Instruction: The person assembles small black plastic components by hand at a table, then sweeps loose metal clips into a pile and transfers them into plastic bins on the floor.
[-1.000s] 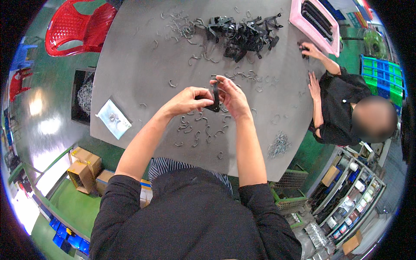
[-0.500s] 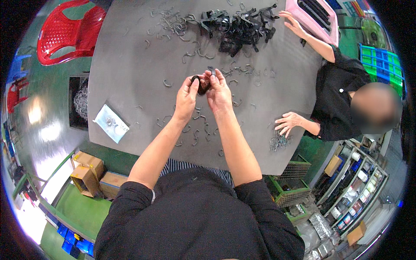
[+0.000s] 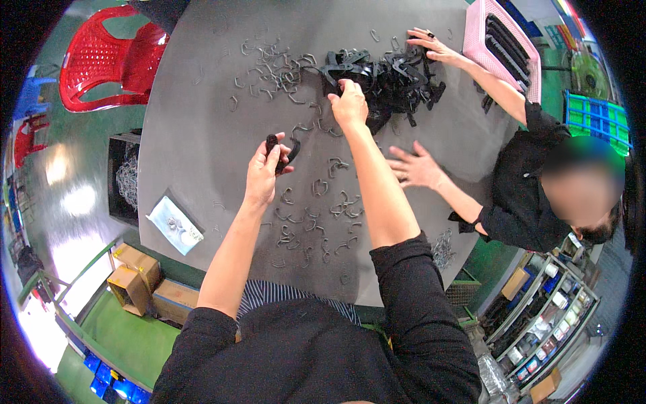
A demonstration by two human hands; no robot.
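My left hand [image 3: 261, 172] is closed around a curved black strap-like part [image 3: 292, 152], held above the left middle of the table. Farther forward, my right hand [image 3: 350, 108] reaches to the near left edge of a heap of black strap-like parts [image 3: 404, 77]. Its fingers are bent together there, and what they grip is hidden against the black pieces. Several bent metal hooks [image 3: 320, 187] lie scattered between and below my hands. A looser spread of the same metal hooks [image 3: 272, 71] lies left of the heap.
At the right, a co-worker [image 3: 531, 182] has one hand by the heap and the other, blurred, near my right forearm. A pink basket [image 3: 474, 34] holds black pieces. A pale blue bag [image 3: 176, 225] lies at the table's left edge. Red chairs [image 3: 101, 60] stand beyond.
My hands, together before, have parted. The right has gone forward to the heap; the left keeps a black part and has moved slightly left. The co-worker's near hand has left a small hook pile.
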